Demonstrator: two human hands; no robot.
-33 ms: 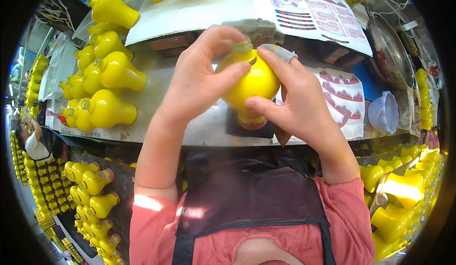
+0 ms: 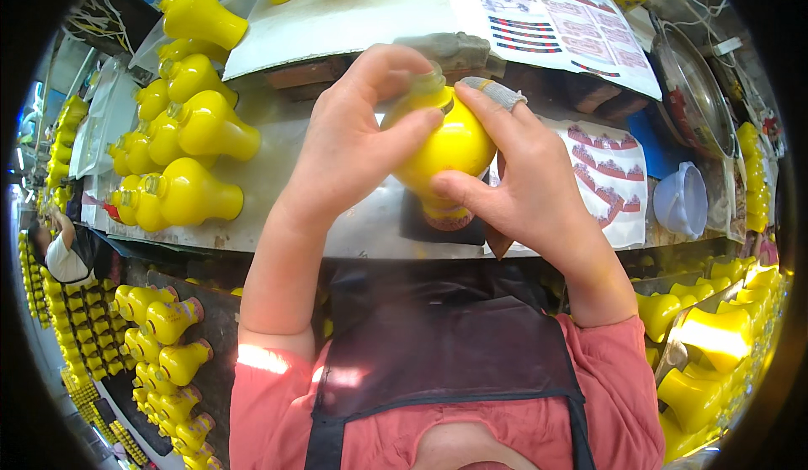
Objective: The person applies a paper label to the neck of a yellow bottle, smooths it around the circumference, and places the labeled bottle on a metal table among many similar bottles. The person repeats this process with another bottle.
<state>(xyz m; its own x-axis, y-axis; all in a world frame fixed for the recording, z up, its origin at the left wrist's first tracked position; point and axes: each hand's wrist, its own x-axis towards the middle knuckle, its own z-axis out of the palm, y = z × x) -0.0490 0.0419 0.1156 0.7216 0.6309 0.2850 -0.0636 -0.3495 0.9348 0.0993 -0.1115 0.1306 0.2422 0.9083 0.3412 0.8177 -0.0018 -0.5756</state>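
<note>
A glossy yellow bottle (image 2: 454,146) with a clear neck and a narrow waist stands in front of me, its patterned foot over a dark pad (image 2: 412,228). My left hand (image 2: 366,129) is closed about its neck and shoulder, the thumb lying across the shoulder and the fingers curled behind the neck. From the other side my right hand (image 2: 530,163) grips the body, thumb low on the front and index finger up by the neck. A greyish wrap (image 2: 497,93) covers part of that index finger. Between the two hands, a small dark patch shows on the bottle's shoulder.
Several yellow bottles (image 2: 202,196) stand at the left of the bench. Decal sheets lie on the raised white board (image 2: 362,32) and under my right arm (image 2: 606,175). A pale cup (image 2: 680,201) sits at the right edge. More bottles fill racks (image 2: 690,327) on both sides.
</note>
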